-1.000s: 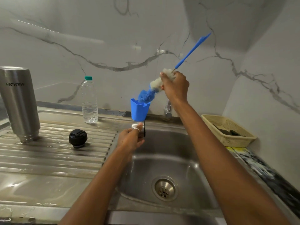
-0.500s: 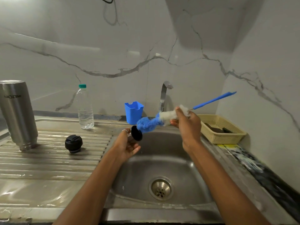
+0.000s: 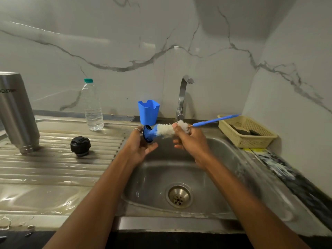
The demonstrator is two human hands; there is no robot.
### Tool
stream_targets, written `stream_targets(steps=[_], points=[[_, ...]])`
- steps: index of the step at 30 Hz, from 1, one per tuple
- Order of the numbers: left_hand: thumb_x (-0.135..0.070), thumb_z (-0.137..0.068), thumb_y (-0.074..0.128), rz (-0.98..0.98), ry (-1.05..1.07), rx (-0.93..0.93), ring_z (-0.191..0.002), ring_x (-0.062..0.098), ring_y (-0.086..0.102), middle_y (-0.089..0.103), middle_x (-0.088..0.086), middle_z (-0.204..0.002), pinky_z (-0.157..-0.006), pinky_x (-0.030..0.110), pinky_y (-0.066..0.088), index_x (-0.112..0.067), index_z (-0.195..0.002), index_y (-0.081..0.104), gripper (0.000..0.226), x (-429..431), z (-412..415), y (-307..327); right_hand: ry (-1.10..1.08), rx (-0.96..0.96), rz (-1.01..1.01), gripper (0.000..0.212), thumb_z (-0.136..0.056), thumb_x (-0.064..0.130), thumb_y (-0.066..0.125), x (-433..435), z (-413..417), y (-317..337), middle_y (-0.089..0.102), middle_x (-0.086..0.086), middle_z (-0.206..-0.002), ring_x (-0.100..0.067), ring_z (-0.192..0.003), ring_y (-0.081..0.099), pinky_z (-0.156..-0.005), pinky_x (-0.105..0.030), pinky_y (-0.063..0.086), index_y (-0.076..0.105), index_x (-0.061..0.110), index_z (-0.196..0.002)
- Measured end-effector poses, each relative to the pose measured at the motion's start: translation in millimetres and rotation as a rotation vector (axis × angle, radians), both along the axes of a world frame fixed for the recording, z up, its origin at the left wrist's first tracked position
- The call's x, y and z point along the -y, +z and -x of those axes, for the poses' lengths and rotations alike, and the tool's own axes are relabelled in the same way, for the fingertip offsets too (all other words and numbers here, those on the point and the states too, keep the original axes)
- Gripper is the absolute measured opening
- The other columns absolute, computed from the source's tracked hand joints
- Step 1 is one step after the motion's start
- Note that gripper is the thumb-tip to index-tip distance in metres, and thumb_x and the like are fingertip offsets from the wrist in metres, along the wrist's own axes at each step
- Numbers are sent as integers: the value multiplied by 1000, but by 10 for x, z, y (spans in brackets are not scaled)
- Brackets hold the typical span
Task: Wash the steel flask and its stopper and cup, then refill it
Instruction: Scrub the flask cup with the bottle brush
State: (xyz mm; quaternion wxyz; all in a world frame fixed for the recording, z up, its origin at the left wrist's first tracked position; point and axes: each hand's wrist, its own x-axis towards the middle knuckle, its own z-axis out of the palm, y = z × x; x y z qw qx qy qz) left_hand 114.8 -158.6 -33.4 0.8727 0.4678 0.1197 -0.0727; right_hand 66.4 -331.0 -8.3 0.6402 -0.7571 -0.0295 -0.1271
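Observation:
The steel flask (image 3: 18, 112) stands upside down on the draining board at the left. Its black stopper (image 3: 80, 146) lies on the ribs beside it. Over the sink basin (image 3: 212, 177), my left hand (image 3: 139, 146) holds the flask's cup (image 3: 145, 129) on its side, mostly hidden by my fingers. My right hand (image 3: 190, 139) grips the bottle brush (image 3: 165, 131) by its white bristles. The brush's blue tip sits inside the cup's mouth. Its blue handle points right, over the basket.
A plastic water bottle (image 3: 93, 108) and a blue holder (image 3: 148, 112) stand at the back of the sink. The tap (image 3: 183, 94) is behind my hands with no water running. A beige basket (image 3: 248, 133) sits at the right. The draining board is wet.
My right hand brought the brush down from above the blue holder to horizontal, and its blue tip went into the cup. My left hand turned the cup's mouth toward the brush.

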Motion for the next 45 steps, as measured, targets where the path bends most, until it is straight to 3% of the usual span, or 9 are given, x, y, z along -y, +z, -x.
stream_targets(steps=[9, 14, 17, 20, 26, 33, 36, 40, 45], points=[[-23, -99, 62, 125, 140, 31, -100, 23, 73, 73, 16, -115, -62, 33, 63, -4, -128, 63, 35, -61, -48, -1, 115, -344, 19, 35, -91, 53, 69, 63, 74, 13, 72, -14, -107, -24, -90, 76, -76, -33, 64, 64, 22, -105], [-22, -99, 62, 175, 215, 21, -100, 26, 72, 71, 18, -114, -70, 37, 65, -3, -128, 60, 35, -108, -78, -7, 75, -383, 412, 47, -87, 58, 71, 136, 92, 60, 75, -11, -90, -22, -76, 77, -71, -32, 64, 66, 14, -100], [-23, -99, 63, 179, 231, 20, -97, 25, 72, 71, 17, -112, -70, 37, 65, -3, -126, 60, 34, -118, -85, -5, -107, 40, 917, 43, -90, 53, 69, 188, 60, 103, 72, 0, -66, -16, -60, 70, -67, -34, 59, 73, 13, -75], [-22, -97, 66, 136, 235, 21, -98, 25, 72, 71, 17, -114, -74, 38, 65, -5, -124, 62, 32, -124, -121, -36, -355, 575, 1079, 26, -90, 42, 72, 178, 87, 205, 69, 1, -79, -18, -71, 63, -63, -34, 52, 70, 16, -90], [-25, -98, 64, 19, 171, 67, -100, 25, 73, 71, 16, -116, -71, 36, 63, -8, -123, 63, 30, -84, -150, -56, -217, 485, 1486, 58, -84, 47, 75, 181, -125, -193, 61, -4, -121, -25, -108, 58, -90, -40, 48, 57, 17, -129], [-26, -93, 59, 24, 110, 86, -98, 28, 75, 70, 20, -120, -67, 33, 61, -5, -130, 60, 42, -121, -156, -49, -143, 683, 1348, 42, -86, 12, 71, 200, -185, -345, 61, -8, -105, -25, -70, 63, -53, -41, 56, 55, 11, -125], [-30, -88, 59, 40, 106, 70, -93, 26, 75, 73, 17, -115, -66, 32, 61, -5, -127, 62, 46, -145, -158, -57, -129, 760, 1346, 38, -85, 14, 70, 180, -145, -328, 62, -8, -99, -26, -64, 62, -48, -40, 53, 58, 11, -120], [-33, -88, 59, -27, 100, 47, -72, 17, 67, 71, 7, -83, -57, 26, 55, -9, -100, 66, 28, -138, -166, -80, -83, 484, 1171, 31, -91, 36, 61, 151, -105, -307, 66, -3, -104, -29, -81, 64, -67, -45, 54, 56, 19, -117], [-29, -90, 58, -111, 90, 77, -69, 19, 66, 68, 9, -81, -59, 28, 55, -8, -93, 63, 21, -109, -213, -93, 38, 124, 910, 22, -98, 38, 57, 158, -85, -279, 67, 2, -94, -20, -82, 62, -73, -42, 53, 61, 19, -107]])
